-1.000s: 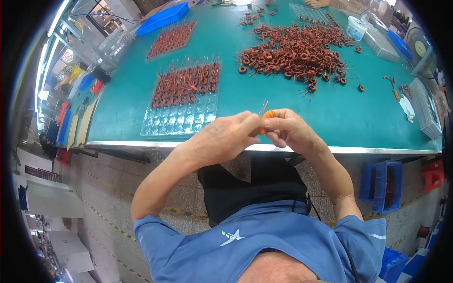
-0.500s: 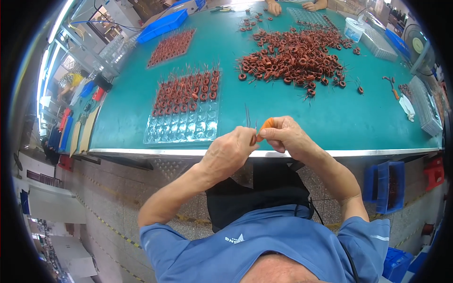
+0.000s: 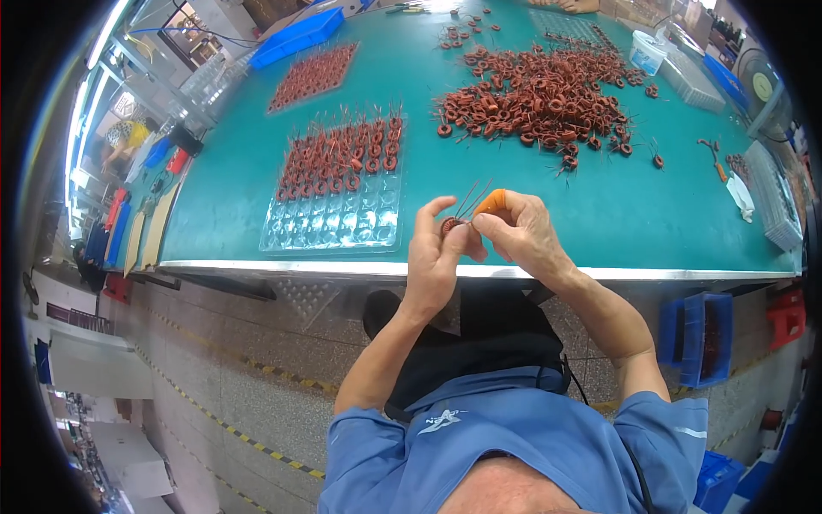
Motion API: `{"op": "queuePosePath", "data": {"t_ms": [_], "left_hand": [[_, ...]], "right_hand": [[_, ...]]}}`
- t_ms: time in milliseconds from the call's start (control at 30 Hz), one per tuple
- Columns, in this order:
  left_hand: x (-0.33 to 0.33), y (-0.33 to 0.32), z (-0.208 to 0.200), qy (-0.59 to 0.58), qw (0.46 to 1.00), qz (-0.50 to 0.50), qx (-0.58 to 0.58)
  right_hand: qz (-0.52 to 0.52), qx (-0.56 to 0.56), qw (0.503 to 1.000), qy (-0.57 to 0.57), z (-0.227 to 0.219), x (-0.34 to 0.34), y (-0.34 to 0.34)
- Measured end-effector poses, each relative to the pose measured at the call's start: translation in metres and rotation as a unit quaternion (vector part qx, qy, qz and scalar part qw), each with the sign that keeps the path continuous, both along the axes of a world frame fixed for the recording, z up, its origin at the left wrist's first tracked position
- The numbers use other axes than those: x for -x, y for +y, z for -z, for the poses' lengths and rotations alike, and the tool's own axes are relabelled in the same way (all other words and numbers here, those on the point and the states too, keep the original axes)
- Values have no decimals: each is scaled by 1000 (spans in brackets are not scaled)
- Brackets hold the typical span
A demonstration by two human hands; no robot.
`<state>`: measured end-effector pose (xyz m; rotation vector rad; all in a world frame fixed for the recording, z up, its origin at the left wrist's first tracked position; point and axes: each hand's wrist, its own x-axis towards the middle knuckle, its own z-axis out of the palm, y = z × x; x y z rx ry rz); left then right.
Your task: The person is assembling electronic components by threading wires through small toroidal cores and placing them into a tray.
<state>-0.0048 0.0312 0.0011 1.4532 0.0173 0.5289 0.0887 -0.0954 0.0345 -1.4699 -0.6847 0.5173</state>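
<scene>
A copper-red wire-wound ring coil point(image 3: 451, 224) is held between the thumb and fingers of my left hand point(image 3: 437, 257), over the table's front edge. Its long wire leads stick up toward the far right. My left index finger is raised off it. Beside the coil, my right hand point(image 3: 527, 236) is closed in a pinch, with an orange cover point(image 3: 491, 202) on a finger. The pinch meets the coil's side at the base of its leads; the exact contact is hard to make out. Left of my hands lies a clear plastic tray point(image 3: 334, 231), its far rows filled with similar coils point(image 3: 338, 163).
A large heap of coils point(image 3: 548, 98) covers the far middle of the green table point(image 3: 223, 188). Another filled tray point(image 3: 312, 77) and a blue bin point(image 3: 295, 38) stand far left. At right are a white tub point(image 3: 646, 53) and stacked clear trays point(image 3: 771, 193). Another person's hands point(image 3: 575, 5) show at the far edge.
My left hand has turned and its index finger has lifted, exposing the coil. The leads now slant to the far right. My right hand stays close beside it, slightly higher.
</scene>
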Motion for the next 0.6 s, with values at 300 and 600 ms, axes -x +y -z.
{"op": "queuePosePath", "data": {"t_ms": [300, 600], "left_hand": [[0, 3, 0, 17, 998, 4, 56], [7, 1, -8, 39, 976, 94, 193]], "right_hand": [[-9, -10, 998, 64, -1, 4, 0], [-45, -130, 990, 36, 22, -13, 0]]}}
